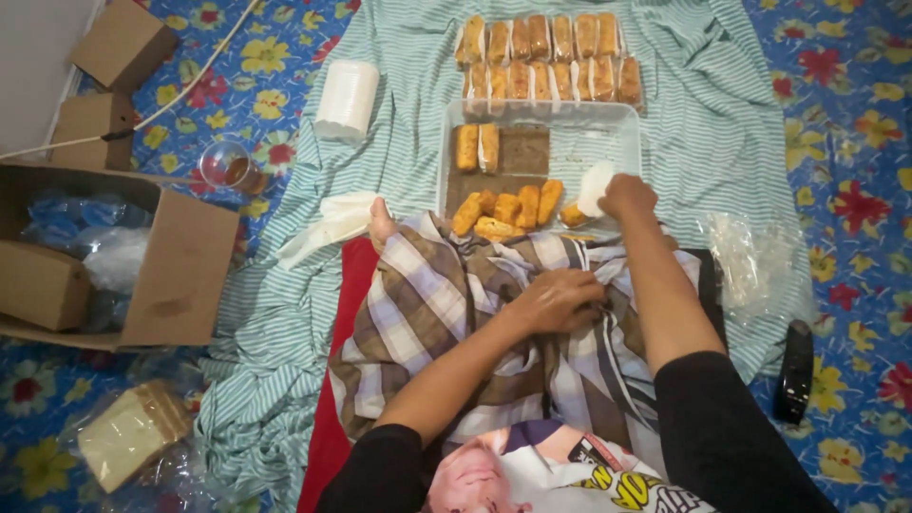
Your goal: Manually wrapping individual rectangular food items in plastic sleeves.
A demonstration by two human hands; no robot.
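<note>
Floral blue floor mat lies under a green striped cloth (pixel 722 114). At twelve o'clock sits a clear plastic tray (pixel 608 128) of golden fried rolls (pixel 508 206). The person's right hand (pixel 625 197) is closed around a white wrapper (pixel 595 187) over the tray's near edge. Their left hand (pixel 559 299) rests curled on a plaid sarong (pixel 427 304). A cardboard box (pixel 176 275) stands at nine o'clock.

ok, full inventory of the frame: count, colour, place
fried rolls in paper: two rows, golden, far end of cloth
clear tray: one, centre, holding loose fried rolls
striped cloth: one, green-white, on floral mat
paper roll: one, white, left of tray
cardboard boxes: several, brown, left
glass: one, clear, left
bread bag: one, bottom left
left hand: on checked sarong
right hand: holding white paper at tray edge
</note>
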